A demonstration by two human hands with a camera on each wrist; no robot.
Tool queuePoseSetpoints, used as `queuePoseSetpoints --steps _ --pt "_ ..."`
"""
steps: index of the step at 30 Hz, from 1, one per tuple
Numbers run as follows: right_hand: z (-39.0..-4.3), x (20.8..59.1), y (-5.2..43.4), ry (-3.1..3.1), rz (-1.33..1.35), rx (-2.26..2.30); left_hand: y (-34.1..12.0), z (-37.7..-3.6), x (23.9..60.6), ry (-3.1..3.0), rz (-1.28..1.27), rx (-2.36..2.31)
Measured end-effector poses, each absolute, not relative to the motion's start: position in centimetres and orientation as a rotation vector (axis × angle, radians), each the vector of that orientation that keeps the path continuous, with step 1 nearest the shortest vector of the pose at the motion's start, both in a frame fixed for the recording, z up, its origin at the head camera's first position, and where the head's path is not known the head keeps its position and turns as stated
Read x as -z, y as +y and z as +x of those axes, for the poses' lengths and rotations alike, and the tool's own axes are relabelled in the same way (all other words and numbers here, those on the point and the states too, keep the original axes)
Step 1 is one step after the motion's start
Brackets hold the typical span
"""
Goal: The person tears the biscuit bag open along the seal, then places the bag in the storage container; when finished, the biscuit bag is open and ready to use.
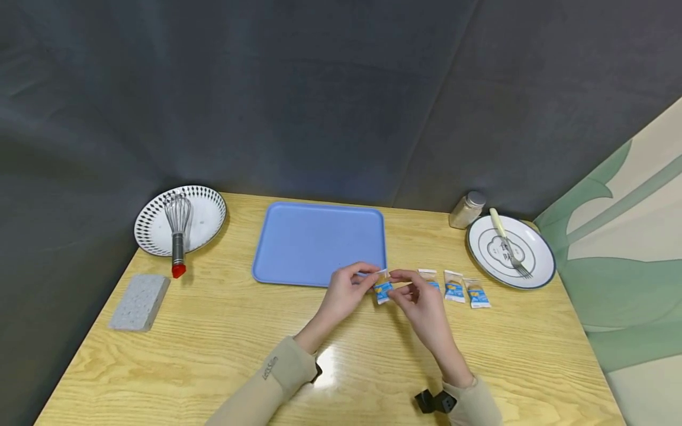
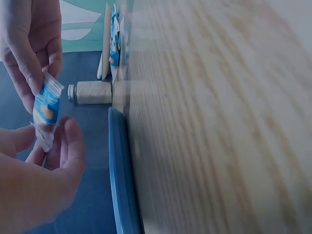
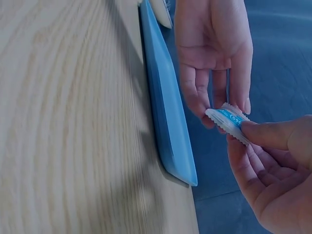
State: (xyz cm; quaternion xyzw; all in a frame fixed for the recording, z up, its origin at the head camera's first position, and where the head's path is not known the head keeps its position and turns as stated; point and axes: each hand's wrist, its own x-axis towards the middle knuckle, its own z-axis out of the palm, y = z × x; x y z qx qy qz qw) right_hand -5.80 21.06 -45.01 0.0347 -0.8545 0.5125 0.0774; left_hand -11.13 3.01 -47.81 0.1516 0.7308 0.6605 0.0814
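A small blue and white snack packet [image 1: 382,291] with a see-through end is held above the table, near the tray's front right corner. My left hand [image 1: 343,294] pinches one end of it. On the other side, the thumb and fingers of my right hand [image 1: 424,305] grip it too. In the left wrist view the packet [image 2: 47,105] spans between both hands, with crimped ends showing. The right wrist view has my right thumb pressed on the packet [image 3: 229,121]. Similar packets [image 1: 454,287] lie in a row just right of my right hand, one partly hidden by it.
A blue tray [image 1: 319,236] lies at the back middle. To the left are a patterned plate [image 1: 205,222] bearing a whisk [image 1: 178,234] and a grey block [image 1: 140,302]. At the right stand a shaker jar [image 1: 467,209] and a plate [image 1: 540,254] with a fork [image 1: 503,236].
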Motion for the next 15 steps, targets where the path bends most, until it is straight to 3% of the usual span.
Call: queuePoseSetpoints --steps 15 --pt "-4.8 45.3 19.4 -2.626 0.042 -1.613 1.7 -11.3 47.6 2.119 0.519 -2.013"
